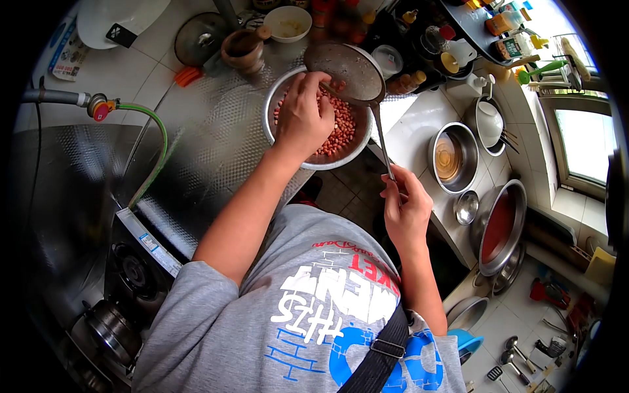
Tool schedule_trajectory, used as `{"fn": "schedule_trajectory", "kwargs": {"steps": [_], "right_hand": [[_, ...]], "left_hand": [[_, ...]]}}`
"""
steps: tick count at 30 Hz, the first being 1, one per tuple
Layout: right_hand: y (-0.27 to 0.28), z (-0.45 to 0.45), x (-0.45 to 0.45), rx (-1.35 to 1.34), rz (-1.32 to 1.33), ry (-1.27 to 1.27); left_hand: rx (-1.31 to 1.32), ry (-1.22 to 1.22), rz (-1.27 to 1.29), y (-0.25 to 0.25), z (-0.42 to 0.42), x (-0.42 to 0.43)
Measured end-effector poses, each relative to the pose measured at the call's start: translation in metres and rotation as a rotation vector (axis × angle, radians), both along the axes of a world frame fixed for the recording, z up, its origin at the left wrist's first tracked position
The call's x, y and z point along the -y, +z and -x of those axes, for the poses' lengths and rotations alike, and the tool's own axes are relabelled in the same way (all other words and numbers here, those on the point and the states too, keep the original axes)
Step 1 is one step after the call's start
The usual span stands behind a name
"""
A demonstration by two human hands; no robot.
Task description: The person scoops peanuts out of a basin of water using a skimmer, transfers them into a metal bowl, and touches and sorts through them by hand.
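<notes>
Strainer (344, 71): dull, worn metal; round, shallow, fine-pitted head, long slim handle. Long axis runs diag.; head points fwd & a bit L, handle comes back toward the person & R. Head hangs over far R rim of the metal bowl (333, 163). R hand (406, 200): fingers clamped on handle, near its body-side end. L hand (304, 114): over the bowl, fingers bent, right by strainer's edge; can't tell if they grip it. Bowl is round, smooth, at near R corner of the dimpled-steel desk (209, 154), w/ lots of small, oval, reddish peanuts (342, 128) inside. Toward desk's far edge: brown mortar (241, 56) w/ a round-ended pestle (263, 31), plus a glossy white bowl (288, 40). On the white-tiled desk (419, 141) to R: deep round metal basin (470, 157), & small shiny bowl (466, 208) just beside its near side.
</notes>
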State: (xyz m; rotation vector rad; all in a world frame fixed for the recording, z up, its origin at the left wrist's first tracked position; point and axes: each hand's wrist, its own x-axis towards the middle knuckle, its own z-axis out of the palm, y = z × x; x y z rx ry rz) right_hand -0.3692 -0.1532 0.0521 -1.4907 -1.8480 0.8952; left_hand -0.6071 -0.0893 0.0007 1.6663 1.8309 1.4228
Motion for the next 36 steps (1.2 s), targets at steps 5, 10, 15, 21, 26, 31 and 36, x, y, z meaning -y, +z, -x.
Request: {"fn": "schedule_trajectory", "kwargs": {"steps": [5,10,15,21,26,31,36], "right_hand": [[0.001,0.001,0.000,-0.033,0.044,-0.008],[0.004,0.001,-0.001,-0.068,0.128,-0.036],[0.005,0.002,-0.002,-0.132,0.234,-0.069],[0.006,0.001,-0.002,-0.165,0.267,-0.080],[0.007,0.001,-0.002,-0.184,0.319,-0.099],[0.006,0.000,-0.002,-0.207,0.357,-0.112],[0.006,-0.003,-0.003,-0.232,0.390,-0.185]], "left_hand": [[-0.062,-0.062,-0.048,-0.008,0.002,-0.002],[-0.032,-0.035,-0.094,-0.006,-0.001,-0.003],[-0.106,-0.040,-0.081,-0.005,-0.001,-0.003],[-0.100,0.009,-0.072,0.000,-0.005,-0.003],[-0.048,-0.020,-0.067,0.001,-0.005,0.002],[-0.010,-0.018,-0.063,-0.003,0.001,0.006],[0.043,0.042,0.008,-0.015,0.024,0.015]]}}
